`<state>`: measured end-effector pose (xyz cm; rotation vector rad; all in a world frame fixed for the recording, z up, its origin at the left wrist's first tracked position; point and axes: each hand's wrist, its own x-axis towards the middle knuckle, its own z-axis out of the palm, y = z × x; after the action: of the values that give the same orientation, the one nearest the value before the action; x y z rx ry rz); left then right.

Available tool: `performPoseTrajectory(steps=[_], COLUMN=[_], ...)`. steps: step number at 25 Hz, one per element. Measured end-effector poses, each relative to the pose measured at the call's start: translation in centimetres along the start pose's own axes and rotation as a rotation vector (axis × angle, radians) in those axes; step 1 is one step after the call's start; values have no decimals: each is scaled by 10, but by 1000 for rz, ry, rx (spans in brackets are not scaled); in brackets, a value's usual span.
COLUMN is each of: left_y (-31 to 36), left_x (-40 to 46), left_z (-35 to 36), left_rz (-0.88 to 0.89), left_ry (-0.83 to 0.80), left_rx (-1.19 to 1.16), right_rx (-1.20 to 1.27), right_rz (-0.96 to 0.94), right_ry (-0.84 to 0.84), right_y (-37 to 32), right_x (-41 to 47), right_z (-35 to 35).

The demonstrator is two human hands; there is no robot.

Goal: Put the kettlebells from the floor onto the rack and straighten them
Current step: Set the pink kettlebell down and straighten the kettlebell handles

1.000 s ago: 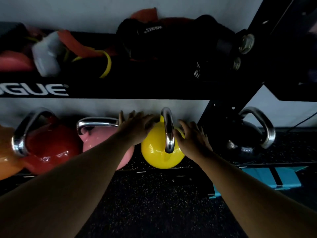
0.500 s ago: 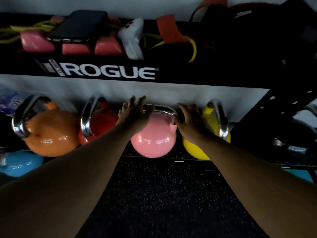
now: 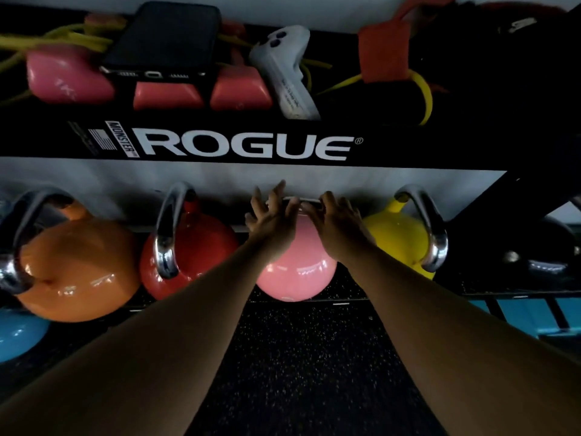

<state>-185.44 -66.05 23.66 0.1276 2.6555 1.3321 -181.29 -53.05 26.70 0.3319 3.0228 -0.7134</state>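
Observation:
A pink kettlebell (image 3: 297,273) stands on the lower shelf of the black rack (image 3: 393,295), between a red kettlebell (image 3: 201,256) and a yellow kettlebell (image 3: 396,237). An orange kettlebell (image 3: 75,275) sits further left, a blue kettlebell (image 3: 19,336) at the left edge and a black kettlebell (image 3: 540,259) in shadow at the right. My left hand (image 3: 272,215) rests against the left end of the pink kettlebell's chrome handle with fingers spread. My right hand (image 3: 338,220) lies over the handle's right end, fingers curled on it.
The upper shelf with the ROGUE lettering (image 3: 248,147) carries a black phone (image 3: 163,39), pink dumbbells (image 3: 67,78), a white device (image 3: 286,67), yellow bands and dark gear. Black speckled rubber floor (image 3: 308,372) lies below. A black rack upright (image 3: 515,190) slants at the right.
Both hands have moved left from the yellow kettlebell to the pink one and closed in on its handle. The view has panned left with them.

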Motion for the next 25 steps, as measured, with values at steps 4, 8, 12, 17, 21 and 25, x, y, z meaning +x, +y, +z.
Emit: performPoseTrajectory(steps=[4,8,12,17,21,25], left_y=[3,8,10,-2,-2,1], left_x=[13,-1,5,14,10,18], left_z=[1,21,19,12,23,13], left_rz=[-43,-107,-108,11,-15,-12], left_ry=[-76,25,1,-187,-123,-183], left_rx=[-240,-441,-452,-512,-582,-600], right_rx=[89,432,471,751,955,1076], right_rz=[146,199,152,118,125,142], right_ry=[149,-20,-5,69,32,7], right_y=[-7,12,5,-5,-8,-19], right_x=[-11,-3,-5,-32,-27,-26], right_z=[11,0,7,26,31,44])
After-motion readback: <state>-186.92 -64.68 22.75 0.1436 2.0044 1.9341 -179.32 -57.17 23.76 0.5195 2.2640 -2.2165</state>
